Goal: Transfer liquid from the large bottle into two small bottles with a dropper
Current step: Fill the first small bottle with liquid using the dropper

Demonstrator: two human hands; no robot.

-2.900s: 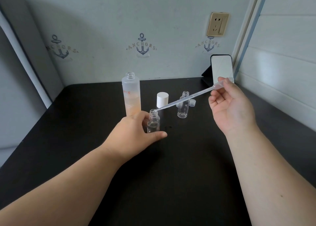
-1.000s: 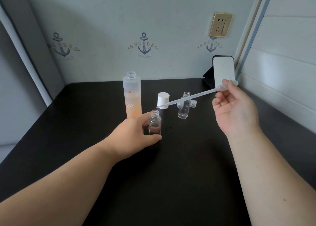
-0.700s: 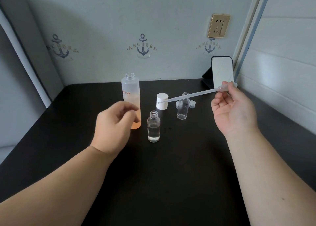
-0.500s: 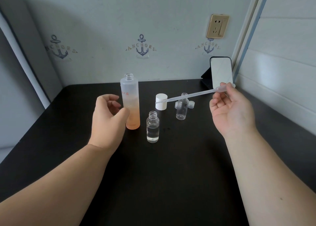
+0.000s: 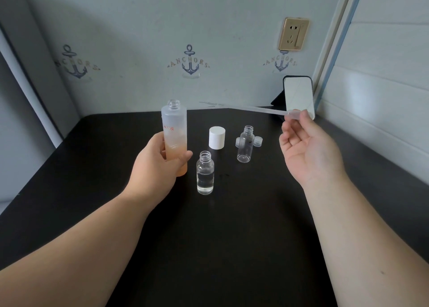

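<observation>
Head view: left hand (image 5: 155,167) grips large bottle (image 5: 174,130), right hand (image 5: 308,148) pinches dropper (image 5: 250,109) above white cap (image 5: 217,137).

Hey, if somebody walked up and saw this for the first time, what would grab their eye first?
Probably the tall large bottle with peach-tinted liquid, gripped by the left hand at the middle of the black table. Next, the long clear dropper pinched in the raised right hand, its tip reaching toward the bottle's open neck. Just right of that bottle stands a small bottle partly filled with clear liquid.
</observation>
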